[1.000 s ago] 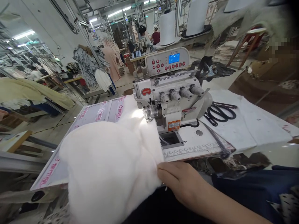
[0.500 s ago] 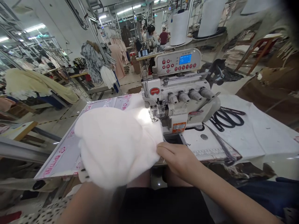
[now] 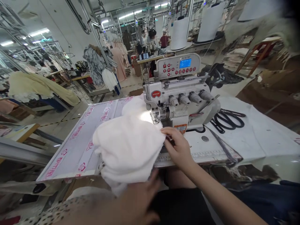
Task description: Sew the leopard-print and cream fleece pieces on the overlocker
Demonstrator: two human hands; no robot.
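Observation:
A fluffy white piece of fabric [image 3: 128, 140] lies bunched on the machine table, its far edge under the presser foot of the white overlock sewing machine [image 3: 180, 100]. My right hand [image 3: 177, 147] pinches the fabric's right edge just in front of the needle area. Below the fabric's near edge, my left hand [image 3: 140, 200] is smeared by motion, so whether its fingers grip anything does not show. A lamp on the machine lights the fabric at the foot. Spotted cloth [image 3: 61, 203] shows by my left forearm.
Black scissors [image 3: 227, 120] lie on the white tabletop right of the machine. A printed plastic-covered board [image 3: 77, 140] extends to the left. Thread cones [image 3: 180, 32] stand behind. Farther back are hanging garments [image 3: 96, 62] and a person in a dark red top [image 3: 164, 40].
My right hand has moved up along the fabric edge, closer to the presser foot. The fabric has shifted right and crumpled. My left hand has come into view below it.

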